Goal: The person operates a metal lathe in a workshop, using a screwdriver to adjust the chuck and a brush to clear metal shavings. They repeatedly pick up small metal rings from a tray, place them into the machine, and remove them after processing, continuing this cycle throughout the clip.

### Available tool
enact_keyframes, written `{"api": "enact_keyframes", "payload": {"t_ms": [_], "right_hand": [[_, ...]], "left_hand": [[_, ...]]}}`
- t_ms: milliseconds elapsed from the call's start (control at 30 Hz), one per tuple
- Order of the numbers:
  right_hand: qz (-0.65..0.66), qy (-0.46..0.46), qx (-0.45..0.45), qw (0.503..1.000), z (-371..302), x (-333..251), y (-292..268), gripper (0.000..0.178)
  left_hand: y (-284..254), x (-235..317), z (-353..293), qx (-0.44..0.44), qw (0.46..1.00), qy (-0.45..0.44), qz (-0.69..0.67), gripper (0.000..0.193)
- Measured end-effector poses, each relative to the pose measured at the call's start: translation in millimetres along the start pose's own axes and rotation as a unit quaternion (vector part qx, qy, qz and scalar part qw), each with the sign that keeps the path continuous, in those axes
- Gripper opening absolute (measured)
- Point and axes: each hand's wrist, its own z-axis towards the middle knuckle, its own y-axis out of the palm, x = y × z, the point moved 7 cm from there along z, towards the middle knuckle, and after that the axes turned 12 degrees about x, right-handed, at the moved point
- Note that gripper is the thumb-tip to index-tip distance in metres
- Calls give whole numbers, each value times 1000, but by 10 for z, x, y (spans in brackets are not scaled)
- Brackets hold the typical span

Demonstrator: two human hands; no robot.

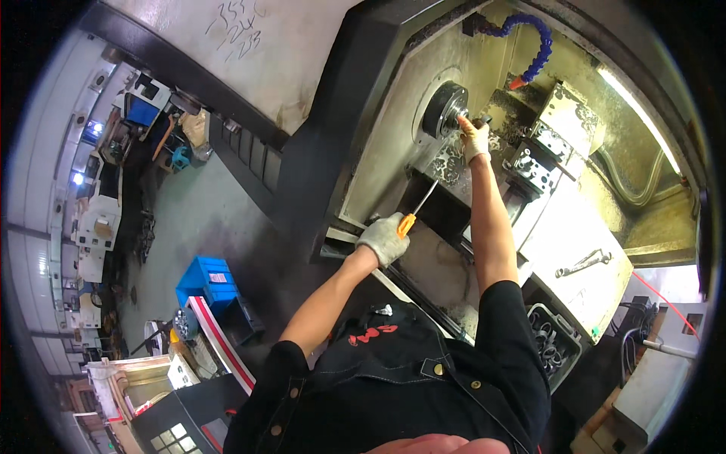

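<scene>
One screwdriver-like tool, presumably light and stiff, is best held by its orange handle, as the left hand grips it; right hand, at lathe chuck: closure unclear.

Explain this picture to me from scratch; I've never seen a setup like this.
There is no robot here. A wide fisheye camera on a person's head looks down, so straight edges bend. The black-clothed body below is the wearer's.

Both hands wear pale gloves. The left hand grips an orange-handled tool with a thin metal shaft. The right hand is at the front of a round, dark chuck inside an open machine, apparently a lathe.

On the pale surface to the right lie wrench-like metal tools. A blue hose curves above.
</scene>
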Motion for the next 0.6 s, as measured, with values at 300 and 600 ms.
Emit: {"api": "enact_keyframes", "payload": {"t_ms": [300, 600], "right_hand": [[-166, -99, 34, 981, -61, -151, 2, 59], [-165, -102, 11, 981, 100, -185, -107, 59]], "left_hand": [[-87, -125, -29, 7, 999, -45, -1, 29], [-157, -20, 81, 12, 999, -31, -2, 29]]}}
